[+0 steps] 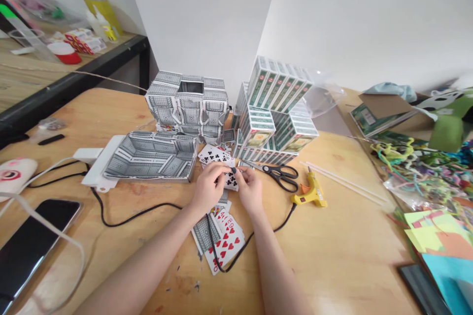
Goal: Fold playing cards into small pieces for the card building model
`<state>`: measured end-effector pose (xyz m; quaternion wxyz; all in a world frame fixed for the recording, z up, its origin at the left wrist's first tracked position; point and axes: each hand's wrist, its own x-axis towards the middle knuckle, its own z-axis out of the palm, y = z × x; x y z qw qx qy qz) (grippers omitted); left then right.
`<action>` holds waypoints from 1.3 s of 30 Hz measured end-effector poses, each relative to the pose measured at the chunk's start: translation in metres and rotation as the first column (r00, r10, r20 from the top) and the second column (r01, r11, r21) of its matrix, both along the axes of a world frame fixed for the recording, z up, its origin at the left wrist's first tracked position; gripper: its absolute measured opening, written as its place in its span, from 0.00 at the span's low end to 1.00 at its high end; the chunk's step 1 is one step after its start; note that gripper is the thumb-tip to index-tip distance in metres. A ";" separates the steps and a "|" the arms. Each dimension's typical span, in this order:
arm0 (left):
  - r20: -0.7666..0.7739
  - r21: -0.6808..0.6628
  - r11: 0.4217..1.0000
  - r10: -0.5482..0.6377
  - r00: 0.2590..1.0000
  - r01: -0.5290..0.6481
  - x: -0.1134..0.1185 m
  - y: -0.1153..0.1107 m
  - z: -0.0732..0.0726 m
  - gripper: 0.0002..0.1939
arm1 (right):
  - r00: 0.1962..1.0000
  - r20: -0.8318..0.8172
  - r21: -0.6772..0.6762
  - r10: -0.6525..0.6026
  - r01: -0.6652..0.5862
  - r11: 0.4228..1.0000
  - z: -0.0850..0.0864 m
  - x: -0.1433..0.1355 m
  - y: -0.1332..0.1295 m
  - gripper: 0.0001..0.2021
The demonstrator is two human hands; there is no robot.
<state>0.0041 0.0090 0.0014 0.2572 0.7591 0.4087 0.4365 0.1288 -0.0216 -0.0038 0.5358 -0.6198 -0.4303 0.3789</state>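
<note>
My left hand [210, 184] and my right hand [250, 188] meet at the fingertips over some playing cards. Both are closed in a pinch on a small dark piece [233, 170], too small to make out in detail. Beneath and behind the fingers lie black-suited cards [216, 154], partly covered by the hands. Nearer to me, a spread of heart cards [228, 238] and patterned card backs lies between my forearms. Black-handled scissors [283, 175] rest just right of my right hand, blades toward it. A yellow glue gun [311, 191] lies farther right.
An open box of grey card backs [155, 157] stands left of my hands, a card-built structure [190, 108] behind it. Stacked card packs [275, 118] rise at the back. Black cable [140, 208] crosses the table. A phone [35, 251], glue sticks [347, 184] and coloured paper [439, 236] lie around.
</note>
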 end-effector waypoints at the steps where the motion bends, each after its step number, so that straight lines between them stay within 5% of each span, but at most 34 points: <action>1: 0.003 -0.008 1.000 -0.015 1.000 0.015 0.000 -0.001 0.001 0.13 | 1.000 -0.014 0.006 0.002 -0.001 1.000 -0.001 0.001 0.000 0.13; 9: 0.033 -0.154 0.986 0.062 0.998 -0.056 0.002 -0.005 0.002 0.14 | 0.993 0.098 0.119 -0.064 0.053 0.992 -0.006 0.002 -0.001 0.08; 13: -0.016 -0.110 0.989 0.097 0.995 -0.098 0.000 0.000 -0.002 0.05 | 0.976 0.211 0.126 -0.046 0.020 0.992 -0.006 0.000 -0.004 0.07; 23: -0.006 -0.042 0.990 0.136 0.991 -0.136 0.000 -0.003 -0.001 0.09 | 0.957 0.276 0.108 -0.088 0.060 0.992 -0.001 -0.001 -0.006 0.09; 39: -0.062 -0.070 0.982 0.169 0.984 -0.173 -0.002 -0.002 -0.001 0.14 | 0.995 0.097 0.050 -0.039 0.034 0.998 0.002 -0.003 -0.006 0.07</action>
